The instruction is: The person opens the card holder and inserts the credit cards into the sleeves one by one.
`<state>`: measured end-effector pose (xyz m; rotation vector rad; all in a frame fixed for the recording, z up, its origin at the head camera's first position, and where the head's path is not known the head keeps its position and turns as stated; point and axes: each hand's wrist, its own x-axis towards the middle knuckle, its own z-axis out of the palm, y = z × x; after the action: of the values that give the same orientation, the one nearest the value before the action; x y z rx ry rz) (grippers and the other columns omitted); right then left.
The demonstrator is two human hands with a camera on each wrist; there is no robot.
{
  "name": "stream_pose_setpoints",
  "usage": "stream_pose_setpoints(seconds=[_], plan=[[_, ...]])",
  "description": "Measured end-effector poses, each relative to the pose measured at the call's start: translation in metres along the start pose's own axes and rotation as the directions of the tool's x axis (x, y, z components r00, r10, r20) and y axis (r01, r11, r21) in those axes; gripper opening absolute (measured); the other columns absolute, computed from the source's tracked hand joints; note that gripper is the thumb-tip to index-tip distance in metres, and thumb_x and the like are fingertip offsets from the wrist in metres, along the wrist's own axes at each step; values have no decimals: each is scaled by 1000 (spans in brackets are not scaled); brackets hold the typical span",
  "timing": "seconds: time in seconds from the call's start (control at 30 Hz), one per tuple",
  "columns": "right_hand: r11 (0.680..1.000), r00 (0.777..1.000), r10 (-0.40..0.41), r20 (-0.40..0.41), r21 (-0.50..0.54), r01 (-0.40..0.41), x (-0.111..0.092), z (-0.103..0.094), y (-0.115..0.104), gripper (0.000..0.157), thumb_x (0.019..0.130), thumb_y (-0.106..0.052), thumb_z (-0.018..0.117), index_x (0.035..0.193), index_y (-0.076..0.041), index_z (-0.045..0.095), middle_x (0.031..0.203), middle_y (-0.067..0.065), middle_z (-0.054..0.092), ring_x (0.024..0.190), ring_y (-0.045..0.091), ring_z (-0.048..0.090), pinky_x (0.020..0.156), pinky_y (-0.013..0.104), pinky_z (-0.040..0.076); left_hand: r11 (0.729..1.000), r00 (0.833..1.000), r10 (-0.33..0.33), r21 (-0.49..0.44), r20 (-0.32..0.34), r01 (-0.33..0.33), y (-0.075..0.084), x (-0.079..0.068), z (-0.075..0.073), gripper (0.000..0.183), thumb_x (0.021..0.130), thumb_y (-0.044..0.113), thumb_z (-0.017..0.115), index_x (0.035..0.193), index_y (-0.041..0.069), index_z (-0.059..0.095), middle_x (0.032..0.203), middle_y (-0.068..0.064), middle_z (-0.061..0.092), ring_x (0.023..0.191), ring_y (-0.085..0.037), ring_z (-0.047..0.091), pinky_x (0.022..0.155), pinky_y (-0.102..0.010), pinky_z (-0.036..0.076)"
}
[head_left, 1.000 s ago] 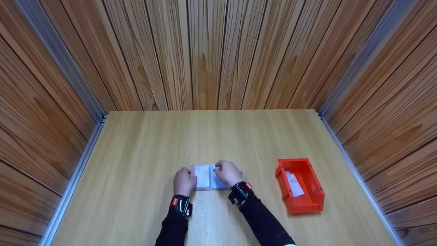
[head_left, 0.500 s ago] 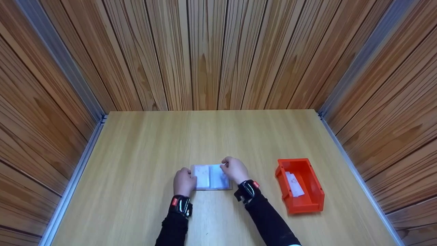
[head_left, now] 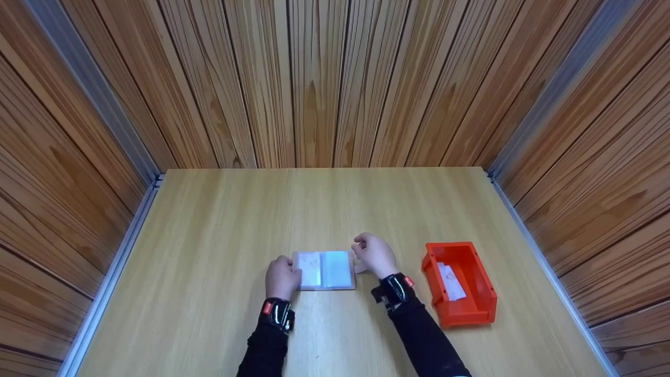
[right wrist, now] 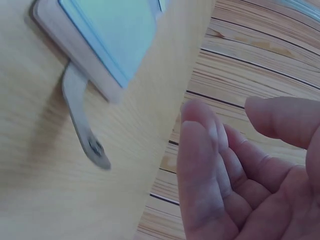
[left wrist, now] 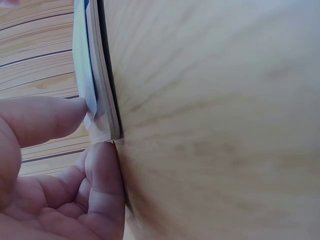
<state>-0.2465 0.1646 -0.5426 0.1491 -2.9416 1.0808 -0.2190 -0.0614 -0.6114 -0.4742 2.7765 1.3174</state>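
A card holder [head_left: 337,269] lies opened flat on the table, with clear plastic sleeves on both sides. My left hand [head_left: 282,278] pinches its left edge; in the left wrist view the thumb [left wrist: 55,117] presses on the sleeves and the curled fingers meet the cover's edge. Just right of the holder is my right hand [head_left: 376,255], apart from it and holding nothing. In the right wrist view its fingers are loosely bent, with a gap between thumb and fingertips. A strap [right wrist: 79,110] with a metal snap sticks out from the holder's cover [right wrist: 75,45].
To the right stands an orange-red bin [head_left: 479,285] with pale cards [head_left: 451,283] along its left side. Wood-plank walls [head_left: 314,84] with metal corner rails enclose the wooden table [head_left: 235,209] at the back and sides.
My right hand has moved off the holder's right page, rightward and slightly away from me, uncovering the bluish right sleeve. My left hand has stayed at the left edge.
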Motion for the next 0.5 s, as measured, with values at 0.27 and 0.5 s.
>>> stream_pose_setpoints(seconds=[0.27, 0.5], plan=[[997, 997, 74, 12, -6, -74, 0, -19, 2, 25, 95, -20, 64, 112, -3, 68, 91, 5, 67, 77, 17, 63, 68, 35, 51, 999, 998, 45, 26, -31, -45, -2, 1, 1, 27, 83, 7, 71, 105, -8, 64, 95, -17, 63, 91, -33, 61, 82, -46, 49], [994, 994, 107, 22, 6, -108, 0, -35, 6, 27, 96, -19, 63, 117, -3, 67, 96, 7, 67, 84, 21, 63, 76, 39, 53, 1000, 1000, -3, 5, 7, 3, -1, 1, 1, 27, 87, 7, 69, 109, -6, 62, 98, -16, 61, 93, -31, 59, 82, -45, 49]])
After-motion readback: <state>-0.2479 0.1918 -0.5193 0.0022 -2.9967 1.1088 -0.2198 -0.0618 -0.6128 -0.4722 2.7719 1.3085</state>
